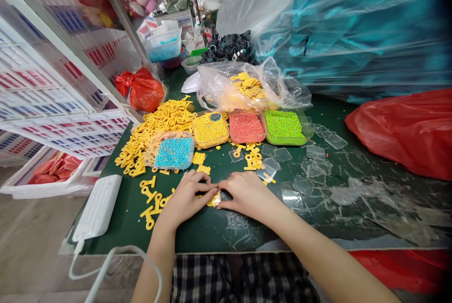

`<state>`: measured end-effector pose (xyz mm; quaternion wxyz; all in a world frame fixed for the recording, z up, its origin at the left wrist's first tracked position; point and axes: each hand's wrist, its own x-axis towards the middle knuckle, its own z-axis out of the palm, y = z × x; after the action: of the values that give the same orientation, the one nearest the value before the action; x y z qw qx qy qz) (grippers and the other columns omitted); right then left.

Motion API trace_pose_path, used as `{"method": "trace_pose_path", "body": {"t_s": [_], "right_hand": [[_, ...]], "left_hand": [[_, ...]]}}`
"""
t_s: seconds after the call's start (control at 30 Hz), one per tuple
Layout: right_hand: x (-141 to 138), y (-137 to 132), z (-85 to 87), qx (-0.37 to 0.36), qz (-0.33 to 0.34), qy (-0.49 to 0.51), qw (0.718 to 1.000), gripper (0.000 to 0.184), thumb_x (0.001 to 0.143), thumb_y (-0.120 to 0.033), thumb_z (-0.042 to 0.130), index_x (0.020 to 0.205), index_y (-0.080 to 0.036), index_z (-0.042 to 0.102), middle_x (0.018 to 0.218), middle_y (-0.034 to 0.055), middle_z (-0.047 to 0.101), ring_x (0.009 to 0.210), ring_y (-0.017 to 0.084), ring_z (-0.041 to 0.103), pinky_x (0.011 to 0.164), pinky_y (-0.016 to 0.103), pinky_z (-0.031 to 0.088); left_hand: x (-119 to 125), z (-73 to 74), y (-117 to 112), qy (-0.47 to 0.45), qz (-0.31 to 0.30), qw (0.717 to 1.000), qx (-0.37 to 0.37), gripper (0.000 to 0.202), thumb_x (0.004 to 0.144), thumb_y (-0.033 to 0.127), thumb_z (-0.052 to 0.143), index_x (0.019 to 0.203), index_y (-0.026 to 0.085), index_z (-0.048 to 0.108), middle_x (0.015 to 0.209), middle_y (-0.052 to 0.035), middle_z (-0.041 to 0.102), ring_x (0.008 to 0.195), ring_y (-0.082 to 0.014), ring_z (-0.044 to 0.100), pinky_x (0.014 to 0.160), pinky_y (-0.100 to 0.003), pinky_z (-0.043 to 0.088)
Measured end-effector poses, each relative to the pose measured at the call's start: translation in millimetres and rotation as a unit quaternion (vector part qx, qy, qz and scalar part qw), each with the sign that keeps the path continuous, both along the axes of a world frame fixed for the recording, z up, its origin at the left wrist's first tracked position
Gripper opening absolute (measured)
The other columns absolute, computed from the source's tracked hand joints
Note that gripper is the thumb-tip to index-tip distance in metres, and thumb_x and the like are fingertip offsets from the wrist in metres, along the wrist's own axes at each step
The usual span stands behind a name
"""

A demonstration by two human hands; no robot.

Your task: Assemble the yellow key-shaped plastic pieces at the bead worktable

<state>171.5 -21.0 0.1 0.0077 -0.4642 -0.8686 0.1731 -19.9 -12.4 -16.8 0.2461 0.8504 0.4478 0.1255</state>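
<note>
My left hand point(188, 195) and my right hand point(244, 195) meet low over the table, fingers bent. Between their fingertips is a small yellow plastic piece point(213, 199), largely hidden by the fingers. Just beyond the hands lie flat yellow slotted pieces point(199, 158). Left of my left hand are loose yellow pieces with a ring at one end and a crossbar at the other point(150, 195). Clear thin plastic squares point(270, 169) are scattered beyond and right of my right hand. Clear trays of blue beads point(174, 152), yellow beads point(211, 130), red beads point(246, 127) and green beads point(285, 125) stand beyond the hands.
A heap of yellow pieces point(160, 122) lies behind the blue tray. An open clear bag point(219, 86) holds more. A white power bank point(98, 206) with a cable is at the left edge. Red bags point(406, 129) and a large bag of teal parts point(353, 35) flank the right side.
</note>
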Motion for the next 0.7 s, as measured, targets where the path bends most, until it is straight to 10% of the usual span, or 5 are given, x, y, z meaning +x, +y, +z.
{"method": "trace_pose_path", "body": {"t_s": [0.7], "right_hand": [[2.0,1.7,7.1,-0.004,-0.012,-0.017,1.000,0.035,0.082,-0.053,0.067,0.097,-0.022,0.075,0.090,0.0096,0.074,0.087,0.025,0.068,0.065,0.029,0.040]], "left_hand": [[3.6,-3.6,-0.9,0.018,-0.042,0.998,0.037,0.021,0.092,0.025,0.055,0.094,0.024,0.076,0.093,-0.0045,0.061,0.088,-0.0198,0.052,0.081,-0.034,0.043]]}}
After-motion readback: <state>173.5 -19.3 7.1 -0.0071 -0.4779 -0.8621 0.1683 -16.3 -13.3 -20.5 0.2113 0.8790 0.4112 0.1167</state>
